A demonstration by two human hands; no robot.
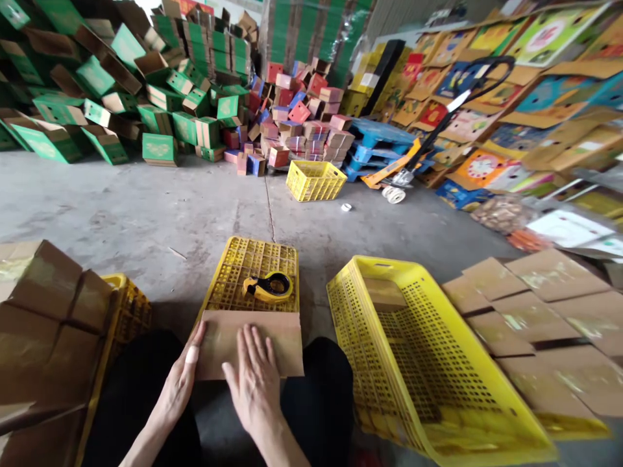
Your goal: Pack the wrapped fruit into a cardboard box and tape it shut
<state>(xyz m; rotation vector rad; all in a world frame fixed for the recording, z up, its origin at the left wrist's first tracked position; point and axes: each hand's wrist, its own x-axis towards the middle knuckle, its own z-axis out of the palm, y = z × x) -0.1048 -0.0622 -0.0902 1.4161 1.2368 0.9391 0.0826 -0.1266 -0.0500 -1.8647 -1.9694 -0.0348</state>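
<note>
Resting flat on a brown cardboard sheet point(263, 337), both hands are open with fingers extended and hold nothing. The left hand point(182, 376) lies along the sheet's left edge, a pale bandage on one finger; the right hand point(256, 379) presses palm-down on the sheet's near middle, fingers pointing away from the person. The sheet lies with its long axis running left to right, its far edge straight across an overturned yellow crate point(253, 266) that sits on the concrete floor point(146, 207) in front of the person's knees. A yellow tape dispenser point(268, 287) lies on the crate just beyond the sheet's far edge, its long axis also left to right. At right, a second yellow crate point(418, 363) stands tilted, open side up, beside a stack of folded cardboard boxes point(545, 311). More brown boxes point(43, 311) rest at left. Farther off stand a small yellow basket point(315, 180), green cartons point(97, 84), red and blue cartons point(302, 117) and a pallet jack point(403, 168).
</note>
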